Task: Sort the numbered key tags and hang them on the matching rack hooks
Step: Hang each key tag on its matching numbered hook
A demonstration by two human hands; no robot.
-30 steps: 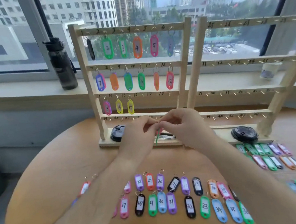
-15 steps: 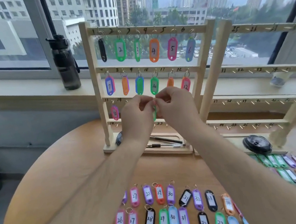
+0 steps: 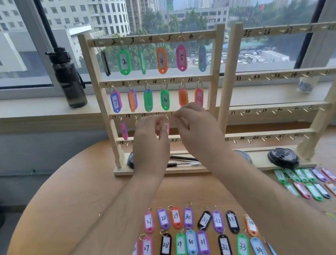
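The left wooden rack [image 3: 100,107] stands at the table's far edge. Its top two rails are full of coloured tags, from tag 2 [image 3: 124,62] to tag 12 [image 3: 199,97]. Tag 13 [image 3: 123,131] hangs on the third rail. Both hands are raised at that rail, near the hooks after 15. My left hand [image 3: 151,143] pinches the ring of a reddish-pink key tag [image 3: 168,127], which hangs edge-on. My right hand [image 3: 199,129] pinches at the ring's right side. The hands hide the other tags on that rail.
A second rack [image 3: 229,78] on the right has bare hooks from 25 upward. Several numbered tags [image 3: 178,235] lie in rows on the round table [image 3: 67,218], more at the right [image 3: 312,182]. Pens [image 3: 184,162] and a black lid [image 3: 283,158] lie on the rack bases. A dark bottle [image 3: 69,78] stands on the sill.
Both hands rose from the rack's base up to the third rail with the tag between them. They now sit slightly apart, and the ring shows between the fingertips.
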